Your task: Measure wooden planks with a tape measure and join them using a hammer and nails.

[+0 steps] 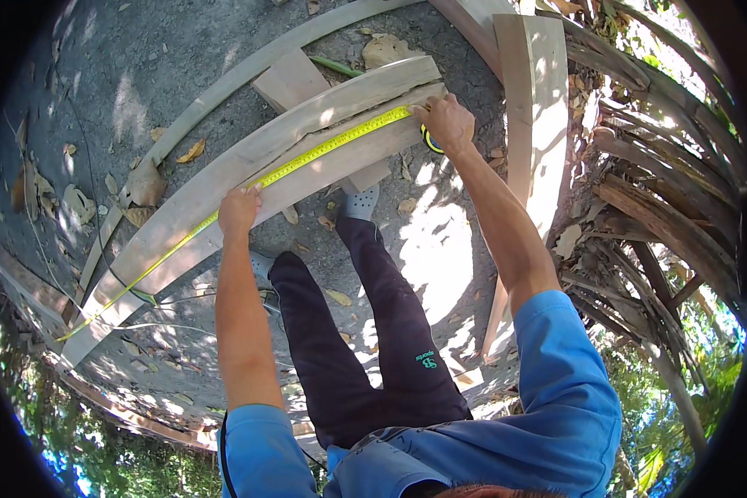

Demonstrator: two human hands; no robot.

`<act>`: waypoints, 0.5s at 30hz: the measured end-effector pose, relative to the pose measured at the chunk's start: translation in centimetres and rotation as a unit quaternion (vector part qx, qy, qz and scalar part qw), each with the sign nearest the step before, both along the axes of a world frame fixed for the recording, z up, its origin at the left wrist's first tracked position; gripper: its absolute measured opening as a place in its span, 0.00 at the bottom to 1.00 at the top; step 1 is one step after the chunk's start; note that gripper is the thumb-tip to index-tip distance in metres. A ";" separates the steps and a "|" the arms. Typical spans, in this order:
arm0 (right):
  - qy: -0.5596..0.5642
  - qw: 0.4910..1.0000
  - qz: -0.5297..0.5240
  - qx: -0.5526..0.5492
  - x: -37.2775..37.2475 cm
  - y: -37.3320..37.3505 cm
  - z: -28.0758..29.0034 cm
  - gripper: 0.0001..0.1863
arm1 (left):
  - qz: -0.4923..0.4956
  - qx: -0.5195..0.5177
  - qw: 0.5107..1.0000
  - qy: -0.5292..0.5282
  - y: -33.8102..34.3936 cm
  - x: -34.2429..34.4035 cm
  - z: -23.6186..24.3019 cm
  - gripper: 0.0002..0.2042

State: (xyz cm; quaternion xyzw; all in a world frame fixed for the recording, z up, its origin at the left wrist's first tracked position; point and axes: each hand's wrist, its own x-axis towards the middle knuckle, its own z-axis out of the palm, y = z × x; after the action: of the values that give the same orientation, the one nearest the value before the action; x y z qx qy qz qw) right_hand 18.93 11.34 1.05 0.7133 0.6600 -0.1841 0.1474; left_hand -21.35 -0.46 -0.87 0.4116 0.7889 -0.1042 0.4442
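Note:
A yellow tape measure (pixel 332 148) is drawn out along a long pale wooden board (pixel 324 178). Its free end reaches past the board's far left end. My right hand (pixel 446 121) is closed on the tape near the board's right end, and the dark round case (pixel 431 139) shows just below those fingers. Partway along the board, my left hand (pixel 239 209) pinches the tape against the wood. The board has a split, rough edge along its upper part and rests across a short wood block (pixel 365 176).
Another board (pixel 535 108) lies to the right, beside a heap of dry branches and planks (pixel 664 216). A narrow strip of wood (pixel 216 95) lies beyond the measured board. Leaves and a flat stone (pixel 388 51) are scattered on the dirt. Thin cords (pixel 166 325) trail at lower left.

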 end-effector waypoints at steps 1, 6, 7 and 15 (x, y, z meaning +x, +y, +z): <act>-0.003 1.000 -0.002 0.015 0.0 -0.1 0.1 0.22 | -0.004 -0.002 1.000 0.002 -0.1 0.0 -0.1 0.21; 0.012 1.000 -0.002 0.018 -0.1 0.3 0.5 0.23 | -0.022 0.001 1.000 0.005 -0.5 -0.3 -0.9 0.21; 0.009 1.000 0.000 0.016 -0.2 0.5 0.4 0.23 | -0.016 0.006 1.000 0.006 -0.6 -0.4 -1.0 0.21; -0.013 1.000 -0.009 -0.019 -0.6 1.6 -0.4 0.25 | -0.001 0.021 1.000 -0.020 -0.7 -0.1 -0.9 0.23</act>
State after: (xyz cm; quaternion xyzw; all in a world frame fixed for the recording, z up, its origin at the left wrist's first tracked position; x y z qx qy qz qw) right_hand 18.37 12.95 0.68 0.7189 0.6476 -0.1886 0.1680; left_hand -21.43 -1.20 -1.77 0.4236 0.7817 -0.0799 0.4507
